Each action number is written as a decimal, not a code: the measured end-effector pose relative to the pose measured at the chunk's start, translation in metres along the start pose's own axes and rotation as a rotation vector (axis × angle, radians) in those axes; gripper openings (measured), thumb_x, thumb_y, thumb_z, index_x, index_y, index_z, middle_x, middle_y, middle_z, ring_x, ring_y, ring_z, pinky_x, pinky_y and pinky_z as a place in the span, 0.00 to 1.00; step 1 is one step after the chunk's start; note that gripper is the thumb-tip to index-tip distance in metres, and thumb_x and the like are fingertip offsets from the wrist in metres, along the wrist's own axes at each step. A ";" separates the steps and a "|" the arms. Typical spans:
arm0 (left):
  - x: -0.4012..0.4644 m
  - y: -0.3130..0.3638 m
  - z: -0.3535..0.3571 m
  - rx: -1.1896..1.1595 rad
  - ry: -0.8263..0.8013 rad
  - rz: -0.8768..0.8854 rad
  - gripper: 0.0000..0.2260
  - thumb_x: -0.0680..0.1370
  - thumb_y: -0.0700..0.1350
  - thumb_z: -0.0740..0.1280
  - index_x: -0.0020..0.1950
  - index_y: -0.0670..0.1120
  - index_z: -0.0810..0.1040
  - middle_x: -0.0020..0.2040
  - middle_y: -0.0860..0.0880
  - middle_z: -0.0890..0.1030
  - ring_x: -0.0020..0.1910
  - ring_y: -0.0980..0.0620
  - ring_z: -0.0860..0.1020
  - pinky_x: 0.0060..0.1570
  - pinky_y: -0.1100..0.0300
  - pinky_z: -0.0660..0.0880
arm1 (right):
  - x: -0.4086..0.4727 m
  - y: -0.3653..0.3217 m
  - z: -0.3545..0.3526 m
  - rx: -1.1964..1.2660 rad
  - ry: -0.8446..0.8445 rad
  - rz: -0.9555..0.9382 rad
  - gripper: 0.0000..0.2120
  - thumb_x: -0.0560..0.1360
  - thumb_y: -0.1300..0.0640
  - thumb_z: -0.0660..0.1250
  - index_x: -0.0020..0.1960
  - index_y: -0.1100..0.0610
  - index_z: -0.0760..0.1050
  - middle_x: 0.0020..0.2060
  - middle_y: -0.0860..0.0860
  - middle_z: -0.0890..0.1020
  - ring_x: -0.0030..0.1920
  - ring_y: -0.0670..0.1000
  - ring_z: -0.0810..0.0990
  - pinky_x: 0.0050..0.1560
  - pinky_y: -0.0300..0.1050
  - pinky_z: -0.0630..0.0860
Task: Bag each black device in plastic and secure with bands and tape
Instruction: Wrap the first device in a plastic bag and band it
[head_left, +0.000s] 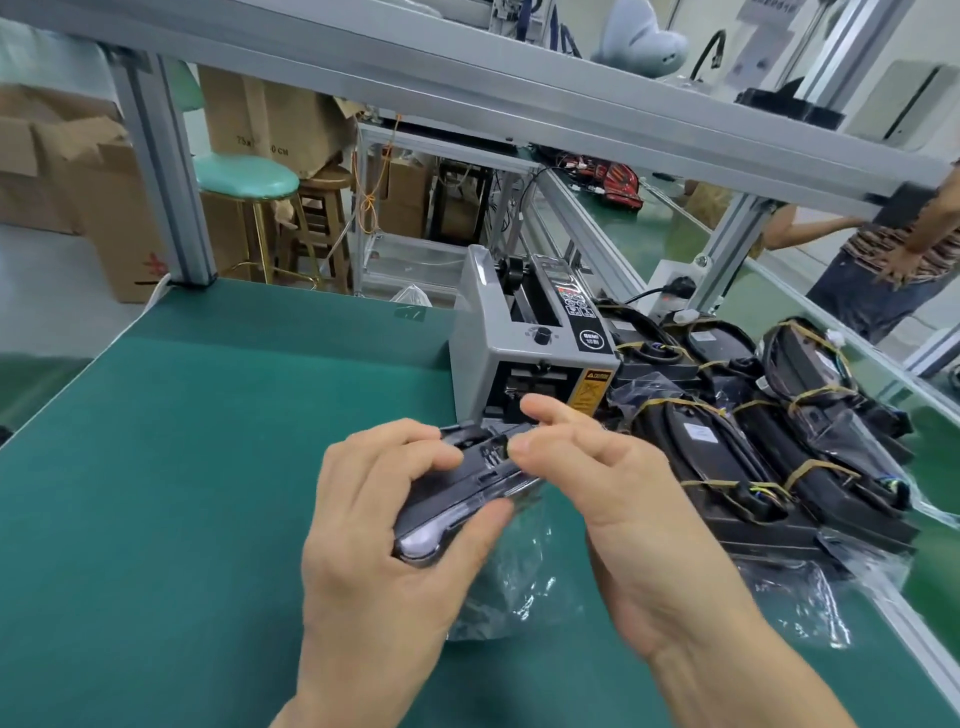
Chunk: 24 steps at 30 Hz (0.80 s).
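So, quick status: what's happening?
Left hand grips black device in plastic bag. Right hand pinches its top. Tape dispenser close behind.

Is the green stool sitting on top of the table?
No, the green stool stands on the floor behind the table, beside cardboard boxes.

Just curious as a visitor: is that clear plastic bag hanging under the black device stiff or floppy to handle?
Probably floppy: the clear plastic bag hangs crumpled below the black device. Its glossy wrinkles suggest thin, light, likely slippery film.
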<state>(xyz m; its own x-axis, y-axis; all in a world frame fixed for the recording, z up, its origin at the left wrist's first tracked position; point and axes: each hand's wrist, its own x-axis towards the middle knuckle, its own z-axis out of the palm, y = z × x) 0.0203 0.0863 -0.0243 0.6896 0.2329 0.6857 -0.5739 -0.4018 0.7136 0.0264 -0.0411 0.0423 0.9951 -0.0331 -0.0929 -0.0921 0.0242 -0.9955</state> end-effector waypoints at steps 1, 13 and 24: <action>-0.001 0.000 0.001 0.000 0.013 0.004 0.14 0.69 0.51 0.72 0.49 0.43 0.79 0.52 0.52 0.76 0.53 0.45 0.76 0.49 0.54 0.76 | -0.001 0.002 0.000 0.007 0.029 0.001 0.06 0.61 0.58 0.76 0.28 0.56 0.82 0.51 0.38 0.82 0.63 0.41 0.76 0.70 0.56 0.67; -0.008 0.005 0.010 -0.034 0.037 -0.003 0.14 0.70 0.48 0.72 0.53 0.46 0.77 0.53 0.48 0.72 0.51 0.43 0.75 0.49 0.61 0.75 | -0.003 0.006 -0.002 -0.026 0.062 0.002 0.06 0.60 0.58 0.75 0.27 0.56 0.81 0.45 0.39 0.84 0.63 0.40 0.74 0.63 0.50 0.70; -0.013 0.006 0.013 -0.018 0.053 0.046 0.13 0.71 0.48 0.73 0.53 0.51 0.75 0.52 0.52 0.69 0.48 0.41 0.75 0.45 0.51 0.76 | -0.002 0.006 0.001 -0.121 0.098 -0.031 0.07 0.63 0.65 0.71 0.26 0.60 0.80 0.34 0.44 0.81 0.57 0.33 0.74 0.53 0.39 0.69</action>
<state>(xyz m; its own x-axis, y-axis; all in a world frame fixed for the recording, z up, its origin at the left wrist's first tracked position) 0.0138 0.0690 -0.0311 0.6382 0.2618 0.7240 -0.6126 -0.3970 0.6835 0.0237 -0.0398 0.0365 0.9898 -0.1299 -0.0579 -0.0710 -0.0984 -0.9926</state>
